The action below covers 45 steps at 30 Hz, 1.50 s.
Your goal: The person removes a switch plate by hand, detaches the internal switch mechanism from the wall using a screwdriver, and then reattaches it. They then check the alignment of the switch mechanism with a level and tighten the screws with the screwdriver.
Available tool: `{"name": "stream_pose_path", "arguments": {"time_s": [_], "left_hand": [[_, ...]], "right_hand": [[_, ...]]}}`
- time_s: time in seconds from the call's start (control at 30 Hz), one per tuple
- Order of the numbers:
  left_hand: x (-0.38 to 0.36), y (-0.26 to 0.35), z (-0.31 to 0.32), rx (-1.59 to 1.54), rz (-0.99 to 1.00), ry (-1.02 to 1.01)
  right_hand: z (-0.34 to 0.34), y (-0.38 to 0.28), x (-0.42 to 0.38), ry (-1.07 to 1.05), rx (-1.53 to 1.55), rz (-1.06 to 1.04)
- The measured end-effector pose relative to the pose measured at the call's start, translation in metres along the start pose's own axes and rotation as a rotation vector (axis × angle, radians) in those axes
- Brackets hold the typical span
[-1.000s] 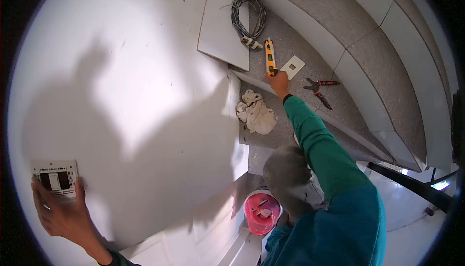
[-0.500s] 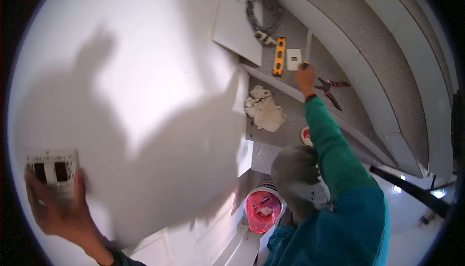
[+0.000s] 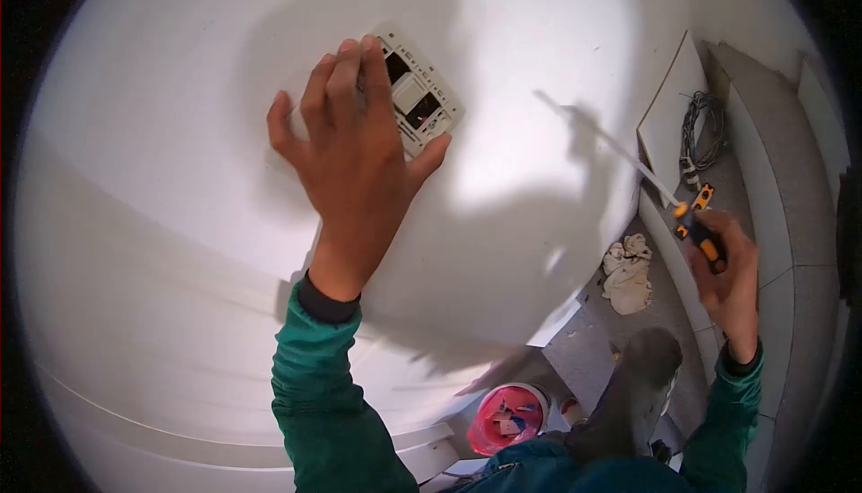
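A white switch mounting frame [image 3: 411, 93] with two dark openings sits tilted against the white wall. My left hand [image 3: 359, 156] grips it, with the fingertips along its upper left edge and the thumb at its lower right corner. In my right hand [image 3: 734, 277] is a screwdriver [image 3: 708, 240] with a black and yellow handle. Its long pale shaft points up and left toward the wall, apart from the frame. Part of the handle is hidden by my fingers.
Beyond my right hand, a yellow spirit level [image 3: 707, 195] lies on a step near coiled grey cable [image 3: 705, 138]. A white panel [image 3: 669, 116] leans there. Lower down are a crumpled white cloth [image 3: 627, 277] and a pink-lined bucket [image 3: 546, 403] with scraps inside. Curved steps [image 3: 781, 179] rise at right.
My right hand has come up from the step, now holding the screwdriver. The view has turned toward the wall, so the frame and left hand appear nearer the middle.
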<state>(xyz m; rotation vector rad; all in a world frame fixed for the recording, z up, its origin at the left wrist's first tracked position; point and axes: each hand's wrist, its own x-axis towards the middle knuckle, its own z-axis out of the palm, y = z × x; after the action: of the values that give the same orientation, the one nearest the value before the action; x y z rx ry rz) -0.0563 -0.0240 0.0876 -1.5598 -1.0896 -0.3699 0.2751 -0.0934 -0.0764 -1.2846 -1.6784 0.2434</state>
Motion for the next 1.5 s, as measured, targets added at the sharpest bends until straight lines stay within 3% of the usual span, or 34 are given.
{"name": "stream_pose_path", "arguments": {"time_s": [0.03,0.27,0.9,0.97,1.1,1.2,1.3,1.4,1.5], "left_hand": [[0.000,0.000,0.002,-0.036,0.012,0.055],[0.000,0.002,0.007,-0.097,0.002,0.127],[-0.001,0.000,0.020,-0.079,0.004,0.133],[-0.001,-0.001,0.022,0.059,0.027,0.028],[0.000,-0.001,0.019,0.064,0.023,0.009],[0.000,0.000,0.018,0.073,0.025,0.003],[0.001,0.003,0.018,0.086,0.014,-0.014],[0.002,0.003,0.015,0.080,0.005,-0.012],[0.002,0.003,0.016,0.069,0.002,-0.032]], "right_hand": [[-0.004,-0.019,0.005,-0.070,-0.031,-0.245],[-0.007,-0.092,0.029,0.002,-0.182,-0.503],[-0.002,-0.114,0.036,0.008,-0.227,-0.525],[-0.003,-0.114,0.036,0.014,-0.234,-0.532],[-0.004,-0.118,0.037,0.007,-0.251,-0.549],[-0.009,-0.123,0.040,-0.028,-0.232,-0.533],[-0.019,-0.135,0.048,-0.187,-0.161,-0.356],[-0.024,-0.142,0.053,-0.020,-0.310,-0.458],[-0.030,-0.144,0.049,-0.061,-0.543,-0.572]]}}
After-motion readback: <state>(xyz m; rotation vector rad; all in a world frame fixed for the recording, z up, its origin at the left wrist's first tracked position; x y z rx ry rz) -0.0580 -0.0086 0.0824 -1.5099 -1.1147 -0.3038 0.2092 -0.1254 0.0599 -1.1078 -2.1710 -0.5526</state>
